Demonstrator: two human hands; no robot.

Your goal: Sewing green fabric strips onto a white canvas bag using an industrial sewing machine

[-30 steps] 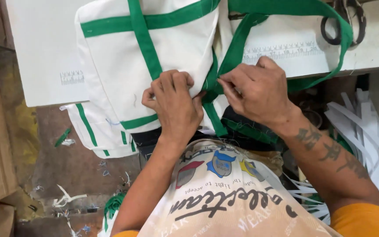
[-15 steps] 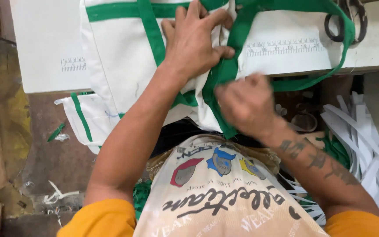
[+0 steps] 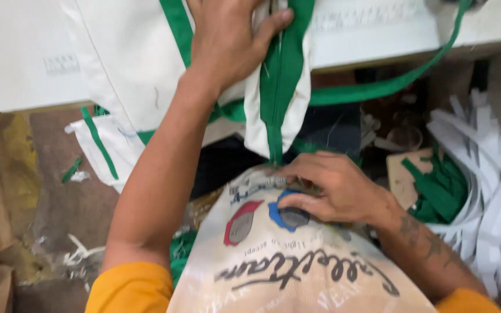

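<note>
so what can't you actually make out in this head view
- Left hand: fingertips cut off by the top edge.
- White bag with green trim: upper part out of frame; lower end drops behind the printed apron.
- Right hand: fingertips curl under, so any grip on the bag's lower end is unclear.
- Green strap: runs off the top edge.

- Bag (image 3: 129,75): matt white woven cloth with green cloth trim.
- Strap (image 3: 378,90): green webbing.
- Strips (image 3: 488,174): white, papery-looking.
- Apron (image 3: 297,272): printed cloth.
</note>
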